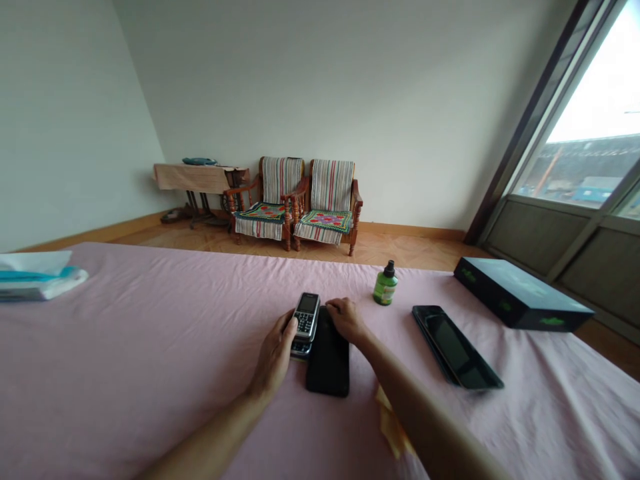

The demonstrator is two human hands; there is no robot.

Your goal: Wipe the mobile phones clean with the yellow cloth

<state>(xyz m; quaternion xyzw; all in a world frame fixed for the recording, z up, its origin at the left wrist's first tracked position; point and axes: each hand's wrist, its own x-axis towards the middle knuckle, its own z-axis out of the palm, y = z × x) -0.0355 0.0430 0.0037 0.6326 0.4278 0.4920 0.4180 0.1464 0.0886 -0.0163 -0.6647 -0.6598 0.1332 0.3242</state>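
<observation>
My left hand [274, 353] grips a small keypad phone [305, 316], tilted up over another small phone lying on the pink tablecloth [150, 347]. My right hand [347, 319] rests with bent fingers on the top end of a black smartphone [329, 363] that lies flat just right of the keypad phone. A yellow cloth [390, 427] shows partly under my right forearm.
A green bottle [385, 285] stands behind my right hand. Two dark phones or tablets [457, 347] lie stacked to the right, a black box [520, 293] beyond them. Tissue packs [37, 275] sit at the far left edge. Two chairs [300, 207] stand by the wall.
</observation>
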